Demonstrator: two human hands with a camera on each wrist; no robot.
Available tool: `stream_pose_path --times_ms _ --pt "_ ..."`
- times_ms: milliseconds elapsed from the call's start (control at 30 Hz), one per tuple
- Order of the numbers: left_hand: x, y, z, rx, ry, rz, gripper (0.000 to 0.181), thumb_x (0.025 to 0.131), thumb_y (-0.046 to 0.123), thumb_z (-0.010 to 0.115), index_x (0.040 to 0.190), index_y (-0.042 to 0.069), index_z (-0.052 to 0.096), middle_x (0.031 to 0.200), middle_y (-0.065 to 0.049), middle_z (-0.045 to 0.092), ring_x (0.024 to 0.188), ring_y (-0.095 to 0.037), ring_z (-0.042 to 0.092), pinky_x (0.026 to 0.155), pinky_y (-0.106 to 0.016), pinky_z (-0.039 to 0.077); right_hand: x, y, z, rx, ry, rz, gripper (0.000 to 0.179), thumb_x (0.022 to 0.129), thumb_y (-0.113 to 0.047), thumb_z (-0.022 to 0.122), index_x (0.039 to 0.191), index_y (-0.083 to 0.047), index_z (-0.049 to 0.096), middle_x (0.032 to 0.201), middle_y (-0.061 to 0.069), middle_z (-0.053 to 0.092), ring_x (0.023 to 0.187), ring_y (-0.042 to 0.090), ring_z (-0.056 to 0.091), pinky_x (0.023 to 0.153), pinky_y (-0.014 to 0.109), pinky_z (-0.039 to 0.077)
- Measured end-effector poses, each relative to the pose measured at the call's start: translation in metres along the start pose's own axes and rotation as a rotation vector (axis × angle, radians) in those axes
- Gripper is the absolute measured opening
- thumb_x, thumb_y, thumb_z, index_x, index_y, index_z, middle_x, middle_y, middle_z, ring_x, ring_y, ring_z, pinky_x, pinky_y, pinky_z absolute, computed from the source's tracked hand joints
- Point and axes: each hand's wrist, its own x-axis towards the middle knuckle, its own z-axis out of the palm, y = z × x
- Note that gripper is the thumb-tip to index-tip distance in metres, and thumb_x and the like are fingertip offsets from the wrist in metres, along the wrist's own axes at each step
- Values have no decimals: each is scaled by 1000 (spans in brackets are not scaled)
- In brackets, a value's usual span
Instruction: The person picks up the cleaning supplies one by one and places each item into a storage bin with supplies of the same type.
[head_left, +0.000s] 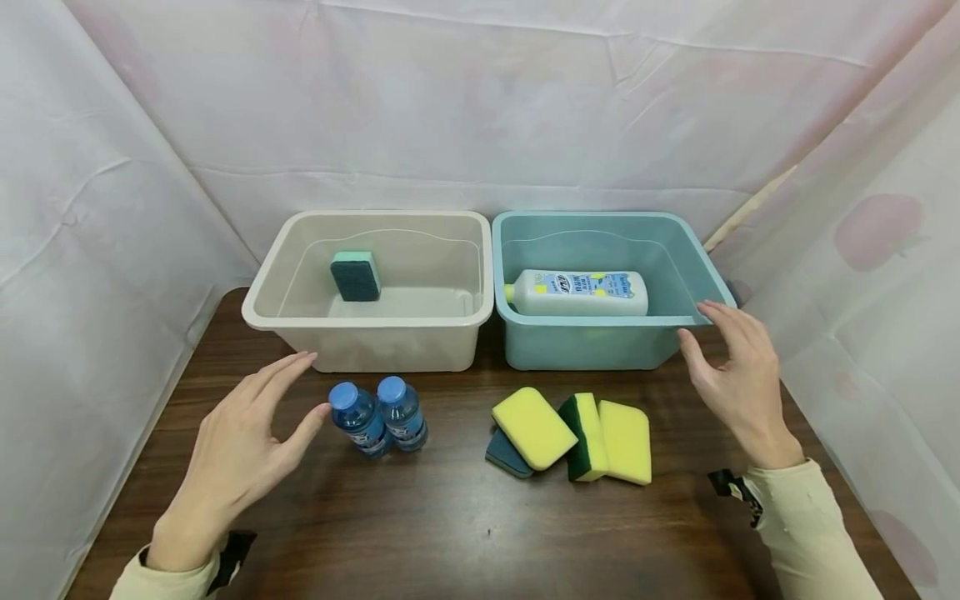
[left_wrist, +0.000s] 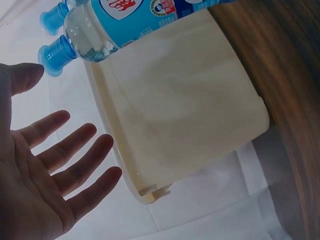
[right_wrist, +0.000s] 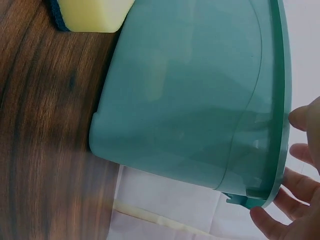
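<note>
My left hand (head_left: 243, 442) hovers beside two small water bottles with blue caps, its fingers spread and holding nothing. The left bottle (head_left: 367, 429) is the nearer one, with the thumb tip close to its cap; the right bottle (head_left: 405, 421) stands against it. In the left wrist view, the palm (left_wrist: 30, 200) is bare. My right hand (head_left: 738, 375) holds nothing either, its fingertips right at the front right corner of the blue-green bin (head_left: 592, 348). Inside that bin a white detergent bottle (head_left: 585, 304) with a blue label lies on its side.
Left of the blue-green bin stands a cream bin (head_left: 390, 348) with a green sponge (head_left: 356, 279) inside. Before the blue-green bin lie several sponges, among them a tilted yellow one (head_left: 534, 427), one on edge (head_left: 591, 437) and a flat one (head_left: 628, 442). Pale cloth (head_left: 480, 108) surrounds the table.
</note>
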Motion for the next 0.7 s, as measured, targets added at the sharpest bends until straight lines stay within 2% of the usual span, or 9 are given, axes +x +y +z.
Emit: stream_pose_path --times_ms 167,433,700 --pt "-2 1 4 -23 1 7 75 84 23 86 153 21 59 145 -14 66 124 -39 67 83 -62 57 -1 1 2 20 25 -14 42 87 -6 83 127 1 75 129 25 73 130 52 60 120 54 41" --pt "-4 4 11 -41 -6 24 69 86 24 84 151 20 62 145 -10 67 124 -35 68 86 -59 58 -2 2 3 18 20 -28 32 91 -4 79 122 4 76 128 26 73 132 50 59 122 52 39" --pt "-6 7 20 -55 0 52 67 85 22 84 148 17 64 139 -9 71 118 -33 72 84 -56 59 -1 4 6 22 53 -12 30 87 0 82 116 4 77 120 28 74 126 52 60 117 57 41"
